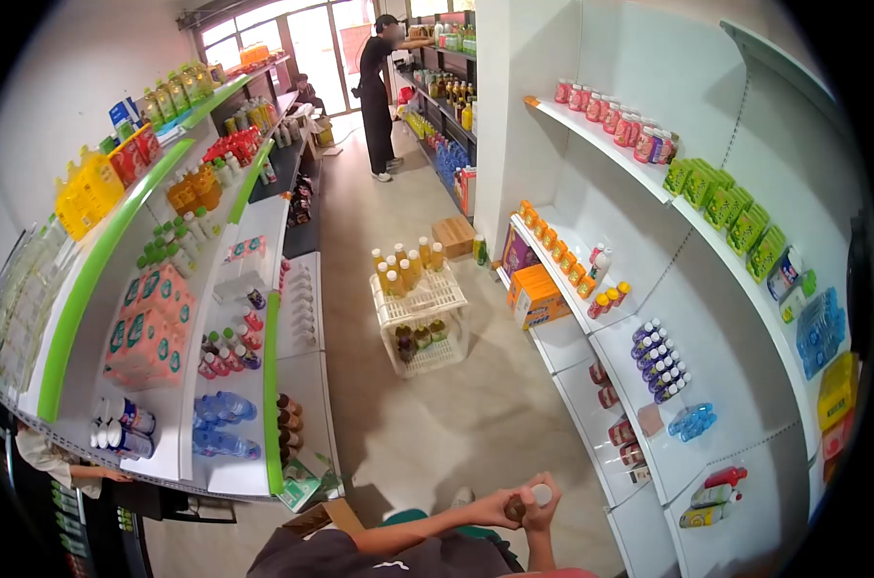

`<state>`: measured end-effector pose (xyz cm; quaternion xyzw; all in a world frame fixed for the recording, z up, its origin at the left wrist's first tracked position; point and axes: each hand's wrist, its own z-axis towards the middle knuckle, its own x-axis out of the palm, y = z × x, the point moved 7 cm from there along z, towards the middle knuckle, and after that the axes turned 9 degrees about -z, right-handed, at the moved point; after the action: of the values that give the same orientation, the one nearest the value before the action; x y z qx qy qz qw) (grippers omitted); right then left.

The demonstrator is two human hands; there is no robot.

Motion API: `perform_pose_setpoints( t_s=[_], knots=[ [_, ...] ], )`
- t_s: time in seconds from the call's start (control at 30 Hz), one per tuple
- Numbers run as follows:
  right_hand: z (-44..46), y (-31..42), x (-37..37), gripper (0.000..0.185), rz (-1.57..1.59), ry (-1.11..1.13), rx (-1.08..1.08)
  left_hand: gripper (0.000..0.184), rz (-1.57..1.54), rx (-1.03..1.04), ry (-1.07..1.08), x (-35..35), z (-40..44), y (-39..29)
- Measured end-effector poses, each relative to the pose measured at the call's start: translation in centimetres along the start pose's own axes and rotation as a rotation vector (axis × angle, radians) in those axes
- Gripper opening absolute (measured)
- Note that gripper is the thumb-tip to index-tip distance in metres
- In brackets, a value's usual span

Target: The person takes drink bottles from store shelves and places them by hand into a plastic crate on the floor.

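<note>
At the bottom of the view, my left hand and my right hand are close together in front of my body. Both are closed around a small bottle; a round white cap and a brown part show between the fingers. Whether this is one bottle or two pressed together I cannot tell. Farther forward on the floor stands a white plastic crate stand. Yellow-capped bottles of amber liquid stand upright on its top, and darker bottles sit on its lower level.
White shelves with bottles, cans and green packs line my right. Stocked shelves with green edging run along my left. A cardboard box lies past the crate stand. Far down the aisle, a person in black reaches toward a shelf; another person's arm shows lower left.
</note>
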<state>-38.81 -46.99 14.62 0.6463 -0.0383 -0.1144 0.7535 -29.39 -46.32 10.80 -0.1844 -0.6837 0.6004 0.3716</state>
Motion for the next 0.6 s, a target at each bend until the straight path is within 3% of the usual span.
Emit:
perform_pose_setpoints(
  t_s=[0.1,0.17,0.23,0.33,0.37,0.43,0.5,0.57,0.6],
  knots=[
    [4.9,-0.3,0.8,0.033,-0.039,0.029,-0.058,0.062,-0.067,-0.192,0.054,-2.6,3.3,0.5],
    [8.0,0.2,1.8,0.030,-0.112,0.060,-0.103,0.064,0.075,0.077,-0.060,-5.9,5.9,-1.5],
    [11.6,1.0,3.1,0.025,-0.217,-0.002,-0.085,0.066,0.428,0.152,-0.221,-10.2,7.8,-1.4],
    [17.7,-1.4,4.6,0.020,-0.162,-0.135,-0.048,0.067,0.349,0.186,-0.406,-14.8,10.1,-4.3],
    [20.3,-1.4,5.7,0.020,-0.167,-0.148,-0.076,0.066,0.338,0.289,-0.454,-16.7,11.3,-4.7],
    [23.9,-2.2,8.1,0.018,-0.227,-0.110,0.019,0.065,0.242,0.215,-0.455,-20.8,14.0,-3.6],
    [28.1,-1.9,10.9,0.021,-0.284,-0.069,-0.014,0.064,0.192,0.231,-0.486,-25.4,16.1,-3.5],
    [33.1,-1.9,14.7,0.025,-0.268,0.049,0.117,0.063,0.144,0.279,-0.518,-31.3,18.3,-4.3],
    [38.2,-3.9,16.2,0.028,-0.455,0.080,0.036,0.061,0.261,0.241,-0.531,-36.1,21.4,-4.8]
  ],
)
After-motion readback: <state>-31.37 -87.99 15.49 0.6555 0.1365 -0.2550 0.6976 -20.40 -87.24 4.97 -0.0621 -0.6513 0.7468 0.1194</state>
